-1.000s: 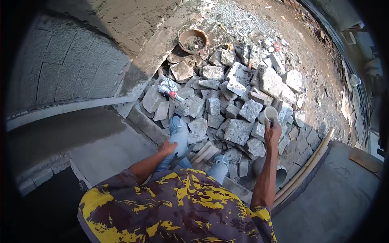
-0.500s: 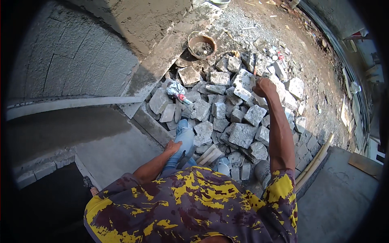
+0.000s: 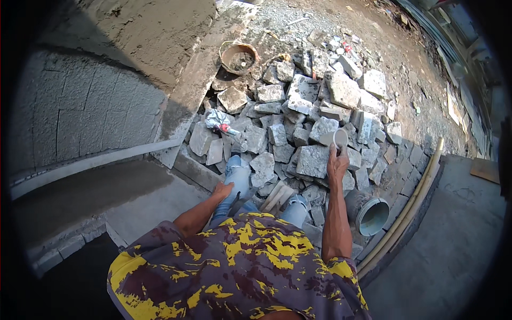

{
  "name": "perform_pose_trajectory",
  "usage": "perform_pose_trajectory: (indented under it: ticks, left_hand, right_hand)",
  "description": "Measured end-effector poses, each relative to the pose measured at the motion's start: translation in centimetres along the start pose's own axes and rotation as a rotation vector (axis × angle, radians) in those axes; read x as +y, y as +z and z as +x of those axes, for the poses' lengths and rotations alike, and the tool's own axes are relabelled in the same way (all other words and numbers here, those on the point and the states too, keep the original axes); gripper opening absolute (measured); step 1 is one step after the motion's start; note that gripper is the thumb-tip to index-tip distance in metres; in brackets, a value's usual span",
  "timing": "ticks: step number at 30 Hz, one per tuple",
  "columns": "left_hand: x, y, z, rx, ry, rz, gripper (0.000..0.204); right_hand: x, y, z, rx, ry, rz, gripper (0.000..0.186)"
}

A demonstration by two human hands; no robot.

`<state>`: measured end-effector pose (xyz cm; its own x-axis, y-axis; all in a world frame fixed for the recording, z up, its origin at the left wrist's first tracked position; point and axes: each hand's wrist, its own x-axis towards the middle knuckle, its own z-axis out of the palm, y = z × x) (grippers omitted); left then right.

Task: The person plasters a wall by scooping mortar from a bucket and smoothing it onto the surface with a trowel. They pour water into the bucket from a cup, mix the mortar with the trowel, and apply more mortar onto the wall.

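My right hand (image 3: 337, 162) is closed around a small pale, see-through plastic cup (image 3: 340, 138). The cup's round rim shows, held over the broken concrete blocks (image 3: 313, 161) in front of me. My left hand (image 3: 224, 189) lies on my left knee (image 3: 237, 178), which is in light blue jeans; its fingers rest on the cloth and hold nothing. Just past that knee, a crumpled silvery plastic packet (image 3: 216, 119) with a red part sits on the rubble.
A round bucket (image 3: 239, 58) with grey mortar stands at the far edge of the rubble. Beside my right arm lies a wide pipe (image 3: 372, 215), near long bamboo poles (image 3: 405, 218). A low concrete ledge (image 3: 144, 194) runs along my left.
My right hand has come back toward me and turned, so the cup in it now shows. The view has shifted slightly, revealing the pipe's open end. My left hand stays on the knee.
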<state>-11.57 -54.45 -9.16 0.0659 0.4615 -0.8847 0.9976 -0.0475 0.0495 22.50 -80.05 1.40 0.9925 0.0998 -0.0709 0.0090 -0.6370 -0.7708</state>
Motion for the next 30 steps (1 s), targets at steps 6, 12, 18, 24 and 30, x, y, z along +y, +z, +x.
perform_pose_trajectory:
  ticks: [6, 12, 18, 24, 30]
  left_hand:
    - [2.0, 3.5, -1.5, -0.083, 0.081, 0.004, 0.081]
    - [-2.3, 5.2, 6.0, 0.007, 0.52, 0.464, 0.063]
    - [-1.4, 9.1, -2.5, -0.137, 0.088, 0.065, 0.082]
    - [-9.2, 8.9, -3.6, -0.079, 0.12, -0.268, 0.077]
    - [-7.9, 8.7, -7.5, -0.003, 0.021, -0.334, 0.094]
  right_hand:
    - [24.0, -16.2, -17.0, 0.158, 0.563, -0.404, 0.031]
    - [36.7, -27.5, -18.7, 0.317, 0.802, -0.491, 0.04]
    - [43.8, -30.9, -15.0, 0.23, 0.846, -0.005, 0.044]
    - [33.6, -20.3, -16.0, -0.246, 0.868, 0.243, 0.046]
    - [34.9, -16.6, -16.7, -0.521, 0.749, -0.061, 0.039]
